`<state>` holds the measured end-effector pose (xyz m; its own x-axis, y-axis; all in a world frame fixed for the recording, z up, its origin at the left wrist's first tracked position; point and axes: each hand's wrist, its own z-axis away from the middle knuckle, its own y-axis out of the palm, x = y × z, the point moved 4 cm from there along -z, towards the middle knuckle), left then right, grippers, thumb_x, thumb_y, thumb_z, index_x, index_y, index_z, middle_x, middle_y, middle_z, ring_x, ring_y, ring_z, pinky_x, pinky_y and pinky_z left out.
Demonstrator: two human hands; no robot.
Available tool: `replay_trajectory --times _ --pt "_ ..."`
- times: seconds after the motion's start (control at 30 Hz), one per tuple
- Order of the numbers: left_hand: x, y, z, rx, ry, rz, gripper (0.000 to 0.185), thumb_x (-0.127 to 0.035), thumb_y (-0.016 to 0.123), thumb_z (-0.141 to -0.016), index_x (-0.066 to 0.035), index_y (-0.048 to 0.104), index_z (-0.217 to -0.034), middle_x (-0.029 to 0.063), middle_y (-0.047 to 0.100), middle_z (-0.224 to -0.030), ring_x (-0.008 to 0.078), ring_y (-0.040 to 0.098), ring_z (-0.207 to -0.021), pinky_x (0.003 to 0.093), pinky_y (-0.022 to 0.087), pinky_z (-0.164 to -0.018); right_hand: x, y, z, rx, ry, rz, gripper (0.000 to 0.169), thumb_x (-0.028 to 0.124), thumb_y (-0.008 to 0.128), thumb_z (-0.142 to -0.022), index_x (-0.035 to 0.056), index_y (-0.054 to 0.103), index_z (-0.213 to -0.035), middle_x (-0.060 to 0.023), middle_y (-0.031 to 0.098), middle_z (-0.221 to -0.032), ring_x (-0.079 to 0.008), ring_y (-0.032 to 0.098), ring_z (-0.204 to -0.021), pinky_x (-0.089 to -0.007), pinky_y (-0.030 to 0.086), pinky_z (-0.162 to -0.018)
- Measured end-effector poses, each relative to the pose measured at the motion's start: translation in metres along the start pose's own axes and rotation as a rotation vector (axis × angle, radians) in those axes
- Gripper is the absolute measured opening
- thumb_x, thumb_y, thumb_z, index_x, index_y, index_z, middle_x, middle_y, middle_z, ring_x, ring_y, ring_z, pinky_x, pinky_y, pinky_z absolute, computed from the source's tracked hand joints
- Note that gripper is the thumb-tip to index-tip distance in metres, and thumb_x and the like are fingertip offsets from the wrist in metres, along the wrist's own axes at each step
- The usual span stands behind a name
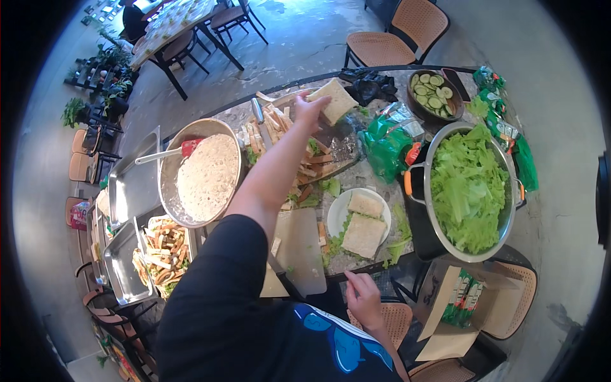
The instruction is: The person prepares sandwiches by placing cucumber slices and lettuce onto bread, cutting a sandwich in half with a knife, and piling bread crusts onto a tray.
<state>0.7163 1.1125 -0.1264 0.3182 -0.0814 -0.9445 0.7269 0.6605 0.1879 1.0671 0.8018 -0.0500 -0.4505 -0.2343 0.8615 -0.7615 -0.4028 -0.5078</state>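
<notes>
At the far side of the table, my left hand (311, 111) grips a square of crustless white bread (337, 102); whether it is one slice or a whole sandwich cannot be told. Below that hand, cut crusts and sandwich trimmings (279, 125) cover a board, with a knife (260, 117) lying among them. My right hand (365, 300) hangs at the near table edge, fingers loosely bent, nothing visible in it. Just beyond it, a white plate (335, 212) bears crustless bread pieces (365, 234) with lettuce showing at their edges.
Left stands a bowl of creamy spread (207, 179) with a red spatula (190, 147), beside metal trays (136, 176) and piled crusts (166, 250). To the right are a pot of lettuce (470, 191), a cucumber bowl (432, 95) and green bread bags (389, 143). An open carton (437, 305) sits below.
</notes>
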Motion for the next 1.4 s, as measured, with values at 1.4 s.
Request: replay_trajectory --times 1.4 --pt "-0.059 0.107 -0.006 0.209 0.237 -1.204 0.06 -0.031 0.061 -0.083 0.01 0.042 -0.121 0.0298 0.059 -0.116 0.0358 0.061 -0.109 0.041 0.05 -0.091 -0.001 -0.015 -0.022 -0.067 -0.036 0.033 0.024 -0.001 0.062 -0.08 0.0027 0.066 -0.103 -0.014 0.062 -0.086 -0.0299 0.061 -0.075 -0.0357 0.05 -0.066"
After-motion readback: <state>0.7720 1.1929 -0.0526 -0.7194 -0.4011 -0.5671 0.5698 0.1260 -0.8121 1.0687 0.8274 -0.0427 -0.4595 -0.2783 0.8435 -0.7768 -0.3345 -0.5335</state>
